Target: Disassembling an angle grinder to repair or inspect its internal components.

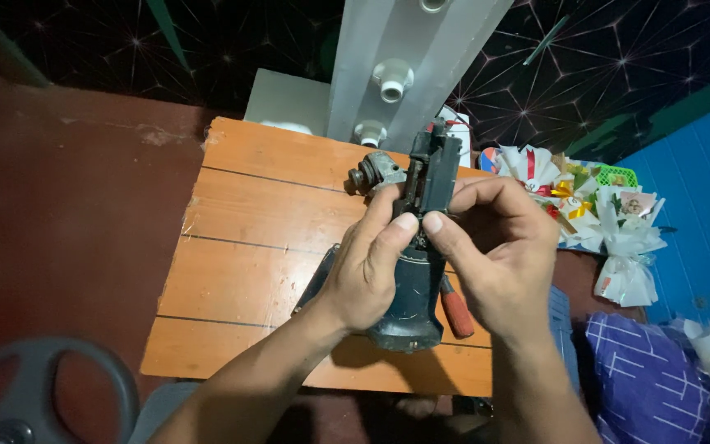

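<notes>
Both hands hold a dark power tool body (417, 279) upright above the wooden surface (248, 247). The left hand (367, 267) wraps around its middle, the thumb pressed on the black upper part. The right hand (499, 247) grips it from the other side, the thumbs almost touching. A red-handled tool (457, 311) lies on the surface just beside it

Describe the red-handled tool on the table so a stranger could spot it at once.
Start at the orange plank table. Near its front right edge, both hands, left and right, grip a dark blue power tool standing on end. The red-handled tool lies flat on the planks just right of that tool's base, under the right hand; its red grip is the only red thing on the table.
</notes>
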